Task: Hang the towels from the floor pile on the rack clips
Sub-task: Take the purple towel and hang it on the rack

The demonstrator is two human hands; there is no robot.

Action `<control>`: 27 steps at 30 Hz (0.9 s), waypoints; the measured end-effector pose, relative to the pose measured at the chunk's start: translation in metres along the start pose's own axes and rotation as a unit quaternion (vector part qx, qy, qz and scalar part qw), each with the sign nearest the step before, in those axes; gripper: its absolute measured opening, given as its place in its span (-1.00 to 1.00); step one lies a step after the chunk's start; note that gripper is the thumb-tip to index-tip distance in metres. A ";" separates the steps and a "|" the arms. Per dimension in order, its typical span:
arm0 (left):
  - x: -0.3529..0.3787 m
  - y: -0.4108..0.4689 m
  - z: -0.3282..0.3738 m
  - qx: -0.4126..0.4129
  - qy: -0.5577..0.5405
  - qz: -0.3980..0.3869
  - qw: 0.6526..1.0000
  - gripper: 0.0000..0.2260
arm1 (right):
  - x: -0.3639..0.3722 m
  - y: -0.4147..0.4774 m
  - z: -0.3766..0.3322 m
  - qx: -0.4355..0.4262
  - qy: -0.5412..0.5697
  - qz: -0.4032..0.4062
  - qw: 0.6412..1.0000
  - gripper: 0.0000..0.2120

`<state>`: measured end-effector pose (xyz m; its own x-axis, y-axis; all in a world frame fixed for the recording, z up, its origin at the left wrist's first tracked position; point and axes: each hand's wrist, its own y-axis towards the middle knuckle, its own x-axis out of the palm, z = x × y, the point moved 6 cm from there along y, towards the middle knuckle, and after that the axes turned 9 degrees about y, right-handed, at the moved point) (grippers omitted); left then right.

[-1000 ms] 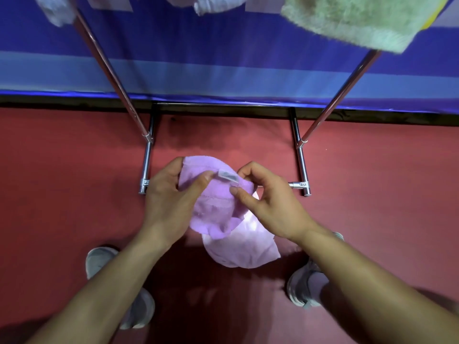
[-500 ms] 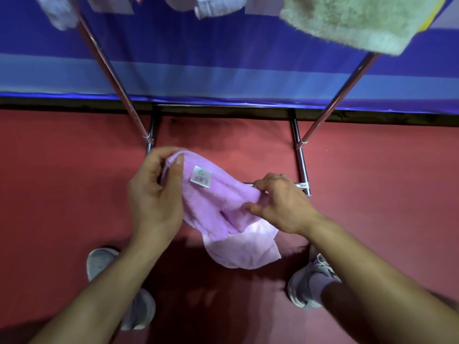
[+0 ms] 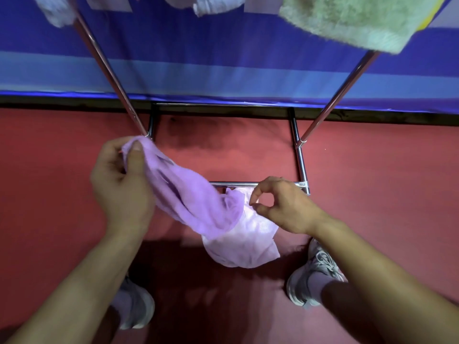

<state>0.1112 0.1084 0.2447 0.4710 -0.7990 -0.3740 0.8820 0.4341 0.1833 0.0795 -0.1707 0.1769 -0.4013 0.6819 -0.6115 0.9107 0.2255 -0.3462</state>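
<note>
At the far left a pale towel (image 3: 56, 11) hangs from the top of the metal rack (image 3: 109, 70). Below it the person's left hand (image 3: 119, 184) grips one end of a lilac towel (image 3: 193, 202), fingers (image 3: 135, 157) curled tight round the cloth, thumb on top. The towel sags down to the right, and its lower end overlaps a pale pink towel (image 3: 248, 244) lying on the red floor (image 3: 372, 194) between the person's shoes. The right hand (image 3: 285, 209) hovers just beside that lower end, thumb and forefinger curled into a narrow ring with nothing in it. A shaggy green towel (image 3: 360, 21) hangs at the upper right.
</note>
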 end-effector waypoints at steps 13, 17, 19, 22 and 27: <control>0.055 -0.053 0.029 0.041 -0.002 -0.383 0.923 -0.90 | 0.019 0.003 -0.050 -0.175 0.149 0.045 0.972 -0.65; 0.051 -0.048 0.026 0.028 0.005 -0.355 0.934 -0.90 | 0.022 0.002 -0.047 -0.157 0.136 0.040 0.977 -0.83; 0.047 -0.043 0.028 0.022 0.000 -0.312 0.950 -0.92 | 0.024 0.002 -0.046 -0.159 0.133 0.028 0.978 -0.89; 0.045 -0.040 0.032 0.014 -0.021 -0.281 0.959 -0.90 | 0.029 0.000 -0.039 -0.114 0.155 -0.002 0.981 -0.87; 0.037 -0.029 0.032 -0.006 -0.046 -0.235 0.971 -0.87 | 0.032 0.000 -0.041 -0.120 0.160 -0.019 0.980 -0.86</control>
<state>0.1034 0.0530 0.2551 0.0165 -0.9435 -0.3310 0.9999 0.0170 0.0013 0.0707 -0.1203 0.1862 -0.4185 0.8447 -0.3336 0.9082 0.3852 -0.1640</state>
